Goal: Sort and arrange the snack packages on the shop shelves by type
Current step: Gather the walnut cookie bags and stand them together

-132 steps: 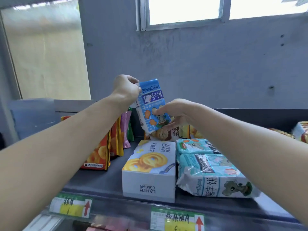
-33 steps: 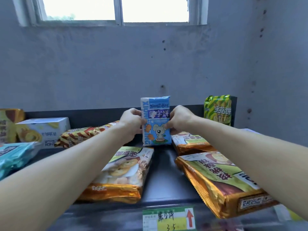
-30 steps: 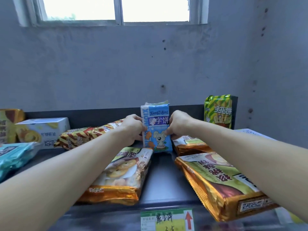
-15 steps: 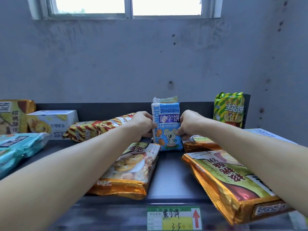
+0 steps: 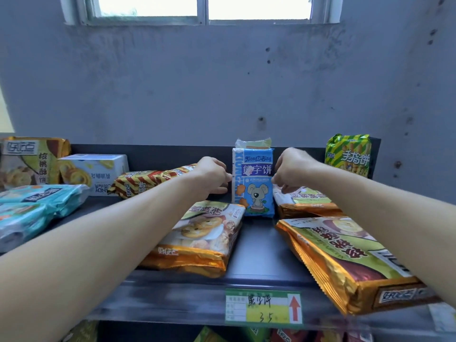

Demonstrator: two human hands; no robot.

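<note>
While upright on shelf [image 5: 256,250], blue packet [image 5: 254,186] between grips [image 5: 214,174] [image 5: 294,169].

Shelf [image 5: 256,250]; gold packs [image 5: 345,255] flat; blue pack [image 5: 254,183] upright, perhaps touching pale pack [image 5: 253,143]

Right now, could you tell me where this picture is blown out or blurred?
Head view: the window is blown out white, the shelf rail is smeared with blur, and the blue packet reads sharp.

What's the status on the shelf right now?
Left hand and right hand pinch the blue packet. It stands upright on shelf. Either side, gold bags lie close.
</note>
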